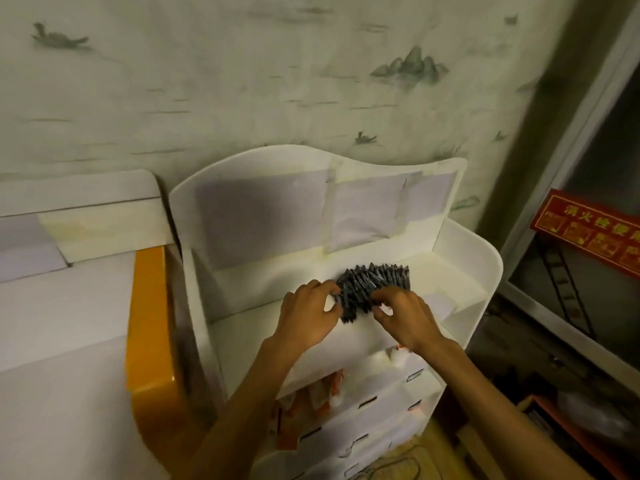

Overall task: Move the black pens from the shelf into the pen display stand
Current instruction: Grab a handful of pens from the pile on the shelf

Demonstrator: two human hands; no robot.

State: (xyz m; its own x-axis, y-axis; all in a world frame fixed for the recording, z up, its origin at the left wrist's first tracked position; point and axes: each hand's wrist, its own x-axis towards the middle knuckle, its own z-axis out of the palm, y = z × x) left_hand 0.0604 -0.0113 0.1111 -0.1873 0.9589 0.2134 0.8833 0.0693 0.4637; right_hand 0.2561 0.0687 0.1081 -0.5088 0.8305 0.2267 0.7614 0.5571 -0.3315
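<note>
A red sign (pixel 588 233) far to the right of the hands has yellow writing, too blurry to read. The left hand (pixel 308 315) and right hand (pixel 405 315) both curl their fingers around a bunch of black pens (pixel 372 284), held between them over the top tray of the white pen display stand (pixel 485 271). Behind is a wall (pixel 242 81) with painted hills and boats. An orange edge (pixel 149 323) is left of the hands.

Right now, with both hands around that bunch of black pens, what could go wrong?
1. The left hand and right hand hold the loose bundle of black pens only from its sides, so some may slip out.
2. Dropped pens could fall into the lower tiers of the white display stand, which already hold other items.
</note>
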